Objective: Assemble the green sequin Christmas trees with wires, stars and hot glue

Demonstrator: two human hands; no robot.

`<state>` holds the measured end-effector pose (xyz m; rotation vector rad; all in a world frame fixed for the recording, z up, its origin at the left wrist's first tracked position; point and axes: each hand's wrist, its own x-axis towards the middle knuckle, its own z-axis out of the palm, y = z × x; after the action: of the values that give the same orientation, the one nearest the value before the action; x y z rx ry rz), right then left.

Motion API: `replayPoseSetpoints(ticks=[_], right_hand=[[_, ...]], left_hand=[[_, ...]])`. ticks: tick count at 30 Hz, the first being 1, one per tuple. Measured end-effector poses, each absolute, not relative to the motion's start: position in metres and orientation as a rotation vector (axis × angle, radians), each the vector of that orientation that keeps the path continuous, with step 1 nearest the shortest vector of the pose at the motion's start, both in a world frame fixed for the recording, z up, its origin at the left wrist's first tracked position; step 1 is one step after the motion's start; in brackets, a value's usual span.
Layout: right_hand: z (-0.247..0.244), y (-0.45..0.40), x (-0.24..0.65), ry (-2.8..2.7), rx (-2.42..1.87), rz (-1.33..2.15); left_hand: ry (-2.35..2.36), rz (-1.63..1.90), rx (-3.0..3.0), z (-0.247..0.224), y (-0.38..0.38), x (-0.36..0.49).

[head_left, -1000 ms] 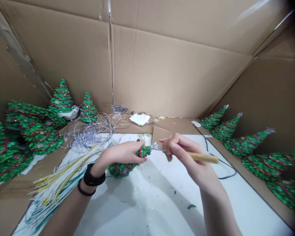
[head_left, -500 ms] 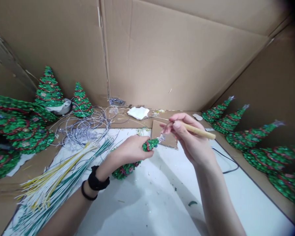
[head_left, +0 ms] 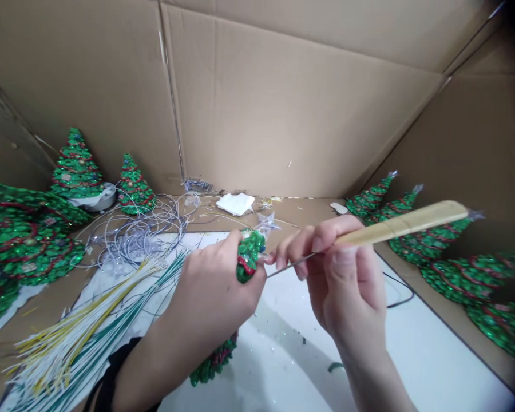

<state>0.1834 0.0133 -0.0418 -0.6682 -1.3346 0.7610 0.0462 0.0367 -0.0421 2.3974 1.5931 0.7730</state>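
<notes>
My left hand (head_left: 217, 280) is wrapped round a small green Christmas tree (head_left: 249, 252) near its top; the lower part of the tree shows below my wrist. A clear star (head_left: 266, 223) stands at the tree's tip. In my right hand (head_left: 347, 274) is a thin metal needle tool with a pale wooden handle (head_left: 412, 222). Its metal shaft (head_left: 294, 264) points left, and its end meets the edge of my left hand beside the tree; the very tip is hard to make out.
Finished-looking trees with stars (head_left: 446, 269) line the right side. More trees (head_left: 30, 240) stand at the left. Tangled clear-star wires (head_left: 141, 229) and bundles of yellow, white and green strands (head_left: 90, 326) lie on the left. A folded white paper (head_left: 235, 203) lies by the cardboard wall (head_left: 300, 109).
The held tree and my left hand have come nearer the camera, and the star now points upward. My right hand has lowered the tool's shaft beside the tree, its handle swinging up to the right.
</notes>
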Motion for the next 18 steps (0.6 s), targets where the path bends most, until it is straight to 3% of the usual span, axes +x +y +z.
replayPoseSetpoints(ticks=[18], right_hand=[[-0.045, 0.010, 0.172, -1.350, -0.676, 0.547]], left_hand=[[1.424, 0.708, 2.349, -0.029, 0.027, 0.042]])
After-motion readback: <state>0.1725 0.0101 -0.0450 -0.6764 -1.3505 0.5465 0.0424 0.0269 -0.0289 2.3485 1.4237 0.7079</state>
